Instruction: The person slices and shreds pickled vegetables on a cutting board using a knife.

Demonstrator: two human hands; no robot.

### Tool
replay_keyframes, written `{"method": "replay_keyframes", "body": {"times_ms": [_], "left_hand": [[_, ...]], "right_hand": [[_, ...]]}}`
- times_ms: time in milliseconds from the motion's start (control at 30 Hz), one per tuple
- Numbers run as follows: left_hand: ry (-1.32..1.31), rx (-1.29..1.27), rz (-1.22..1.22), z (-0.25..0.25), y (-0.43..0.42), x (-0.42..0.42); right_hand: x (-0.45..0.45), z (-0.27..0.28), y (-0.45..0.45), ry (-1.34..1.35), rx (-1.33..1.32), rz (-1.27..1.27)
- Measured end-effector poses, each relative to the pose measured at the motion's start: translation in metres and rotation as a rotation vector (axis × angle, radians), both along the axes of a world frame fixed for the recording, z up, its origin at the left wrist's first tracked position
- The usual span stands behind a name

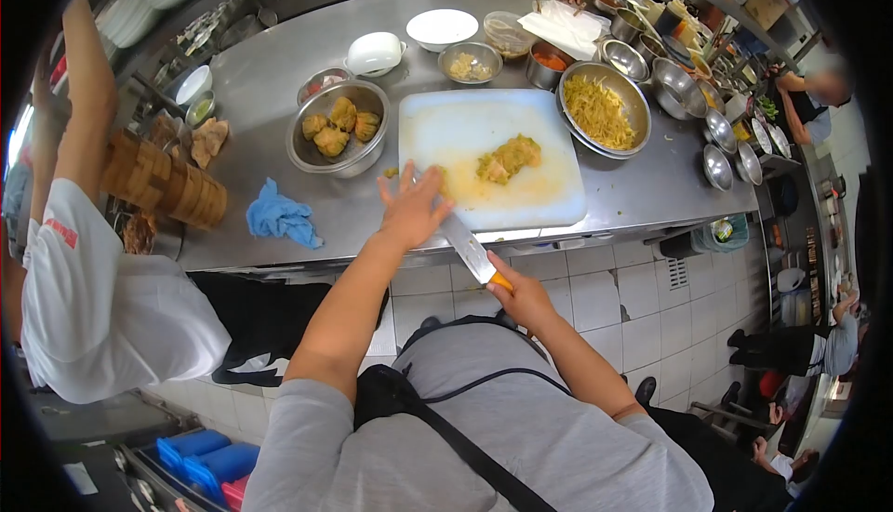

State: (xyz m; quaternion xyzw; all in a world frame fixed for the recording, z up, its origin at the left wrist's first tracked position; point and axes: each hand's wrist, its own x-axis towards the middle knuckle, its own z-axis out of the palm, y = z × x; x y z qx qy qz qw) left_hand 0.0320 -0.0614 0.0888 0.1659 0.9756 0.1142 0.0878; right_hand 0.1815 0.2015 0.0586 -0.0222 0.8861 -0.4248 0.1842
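My right hand is closed around the yellow-orange handle of a broad-bladed knife. The blade points up and left, over the near edge of a white cutting board. My left hand has its fingers spread at the board's near left corner, beside the blade's far end; its palm side is hidden. Small yellow-green bits lie by its fingertips. Right of centre on the board rests a yellow-green stuffed, chopped-looking piece of food. A steel bowl left of the board holds several similar rounded pieces.
A steel bowl of yellow shreds stands right of the board. Behind are a bowl of pale pieces and a white bowl. A blue cloth lies left. Close on the left, a person in white stands near bamboo steamers.
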Motion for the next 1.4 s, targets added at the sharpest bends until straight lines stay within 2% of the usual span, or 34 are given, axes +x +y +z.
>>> {"method": "replay_keyframes", "body": {"times_ms": [67, 133, 267, 333, 367, 433, 567, 667, 867, 967, 1033, 1067, 1133, 1233, 1400], "left_hand": [[0.15, 0.208, 0.203, -0.019, -0.017, -0.003], [0.126, 0.135, 0.178, -0.024, -0.025, 0.016], [-0.003, -0.099, 0.075, -0.038, -0.023, 0.045], [-0.042, -0.08, 0.111, -0.027, -0.014, 0.045], [-0.086, -0.066, 0.145, -0.024, -0.014, 0.048], [-0.057, -0.031, 0.154, -0.033, -0.02, 0.049], [0.056, 0.054, 0.171, -0.05, -0.029, 0.05], [-0.01, -0.044, 0.107, -0.041, -0.029, 0.049], [-0.077, -0.093, 0.149, -0.021, -0.019, 0.05], [-0.025, -0.109, 0.145, -0.031, -0.02, 0.05], [-0.03, -0.1, 0.144, -0.031, -0.021, 0.05], [-0.037, -0.091, 0.144, -0.032, -0.021, 0.05], [-0.046, -0.077, 0.151, -0.028, -0.022, 0.052], [-0.046, -0.077, 0.15, -0.027, -0.022, 0.051], [-0.069, -0.078, 0.153, -0.025, -0.023, 0.052]], "right_hand": [[0.0, -0.011, 0.0, 0.047, -0.058, -0.025], [0.001, -0.02, 0.004, 0.037, -0.164, -0.046], [-0.005, -0.017, 0.004, -0.056, -0.134, -0.04], [-0.01, -0.012, 0.004, -0.231, -0.185, -0.045], [-0.009, -0.011, 0.004, -0.238, -0.182, -0.037], [-0.013, -0.009, 0.002, -0.364, -0.398, -0.11], [-0.013, -0.013, 0.003, -0.36, -0.412, -0.109], [-0.014, -0.018, 0.005, -0.375, -0.404, -0.095], [-0.016, -0.014, -0.001, -0.406, -0.439, -0.111], [-0.01, -0.015, 0.002, -0.324, -0.301, -0.076], [-0.001, -0.024, 0.006, -0.071, -0.281, -0.025], [0.001, -0.028, 0.01, -0.073, -0.278, -0.023], [-0.001, -0.014, 0.008, -0.345, -0.342, -0.098], [-0.013, -0.023, 0.01, -0.395, -0.411, -0.114], [-0.022, -0.02, 0.013, -0.402, -0.377, -0.082]]}}
